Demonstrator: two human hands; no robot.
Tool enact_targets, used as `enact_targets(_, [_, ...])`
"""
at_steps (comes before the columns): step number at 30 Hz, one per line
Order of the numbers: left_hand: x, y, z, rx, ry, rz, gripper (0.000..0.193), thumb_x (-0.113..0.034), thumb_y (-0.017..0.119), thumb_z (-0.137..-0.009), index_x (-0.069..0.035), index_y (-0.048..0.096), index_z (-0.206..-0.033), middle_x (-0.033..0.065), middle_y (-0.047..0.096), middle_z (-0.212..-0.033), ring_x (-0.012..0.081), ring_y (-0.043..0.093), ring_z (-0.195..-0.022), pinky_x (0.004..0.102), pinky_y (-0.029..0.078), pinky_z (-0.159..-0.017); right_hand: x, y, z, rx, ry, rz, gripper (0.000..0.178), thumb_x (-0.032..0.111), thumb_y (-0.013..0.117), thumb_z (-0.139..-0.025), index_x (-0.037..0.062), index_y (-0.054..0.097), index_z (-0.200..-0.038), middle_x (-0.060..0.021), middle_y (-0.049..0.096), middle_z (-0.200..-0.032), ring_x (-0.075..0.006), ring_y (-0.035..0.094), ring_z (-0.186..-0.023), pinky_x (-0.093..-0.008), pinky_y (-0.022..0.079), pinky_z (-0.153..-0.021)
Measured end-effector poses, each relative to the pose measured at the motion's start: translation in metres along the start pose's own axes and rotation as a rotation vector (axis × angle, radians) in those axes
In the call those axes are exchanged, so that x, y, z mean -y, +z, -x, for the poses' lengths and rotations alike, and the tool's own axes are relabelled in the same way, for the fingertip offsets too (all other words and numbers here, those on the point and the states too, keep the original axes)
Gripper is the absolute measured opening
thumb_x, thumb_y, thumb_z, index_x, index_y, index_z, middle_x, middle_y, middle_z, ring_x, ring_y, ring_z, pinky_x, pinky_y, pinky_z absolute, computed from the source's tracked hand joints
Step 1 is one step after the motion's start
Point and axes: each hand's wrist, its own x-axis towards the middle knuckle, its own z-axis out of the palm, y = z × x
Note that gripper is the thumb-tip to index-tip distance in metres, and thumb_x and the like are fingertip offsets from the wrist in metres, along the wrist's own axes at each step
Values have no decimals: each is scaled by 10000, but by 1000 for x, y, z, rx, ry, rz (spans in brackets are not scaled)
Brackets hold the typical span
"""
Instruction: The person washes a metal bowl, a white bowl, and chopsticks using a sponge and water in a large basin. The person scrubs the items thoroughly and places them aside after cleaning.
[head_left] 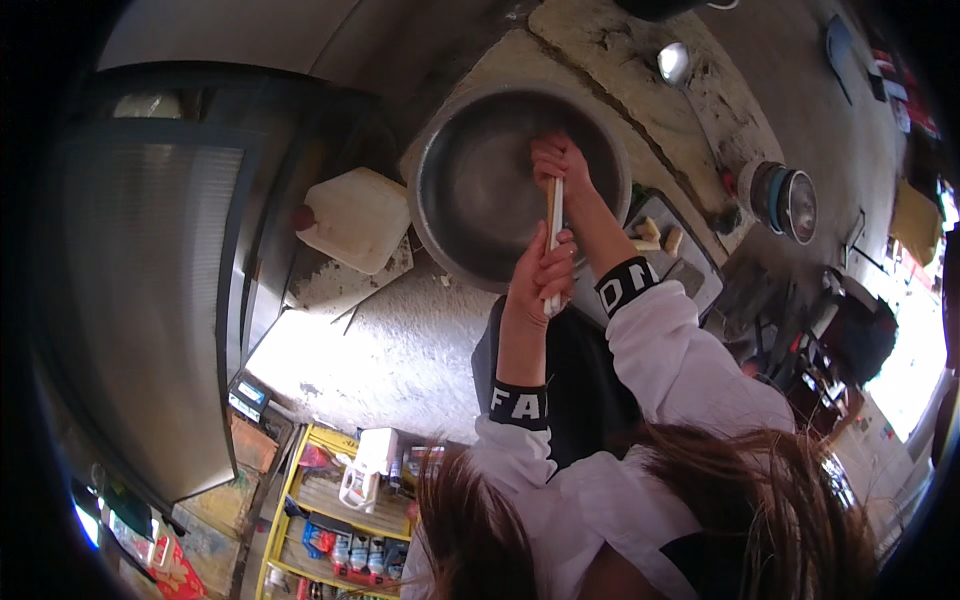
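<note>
A large round metal basin [470,190] sits in front of me, its inside grey and dull. Over its right part I hold a bundle of long, thin pale sticks [555,212], white with a tan edge. My right hand [560,162] is closed around the far end, above the inside of the basin. Closer to my body, my left hand [543,268] wraps the near end at the basin's front rim. The bundle's lower tip sticks out below the left fingers. What the sticks are exactly is hard to make out.
A whitish plastic container [358,220] stands left of the basin. On the right is a grey tray [700,275] with yellowish pieces. A long-handled metal ladle [675,65] and stacked bowls [795,205] lie farther right. A yellow shelf rack [345,515] holds bottles at lower left.
</note>
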Motion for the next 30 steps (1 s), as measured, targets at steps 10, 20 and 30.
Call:
enact_targets(10, [-3,24,-9,-349,3,-507,310,-342,386,-972,-50,468,-906,-4,406,-616,72,339,-372,231,278,-299,5,-4,6,-625,-450,1465,293,335,435,-942,118,471,-749,9,348,-569,-114,351,-421,-242,292,-354])
enact_targets(20, [-13,-14,-33,-535,194,-985,410,-444,434,-929,-44,517,-887,-4,441,-561,101,365,-358,263,307,-339,10,17,-7,-570,-355,1260,367,369,492,-906,56,577,-735,-64,545,-651,-216,537,-562,-355,425,-540])
enact_targets(30, [-40,-72,-64,-661,795,-1519,354,-318,476,-914,11,554,-1017,225,615,-819,414,584,-793,434,457,-714,-37,1,-8,-638,-589,1501,425,417,600,-818,3,639,-903,-195,652,-824,-288,652,-765,-400,486,-687])
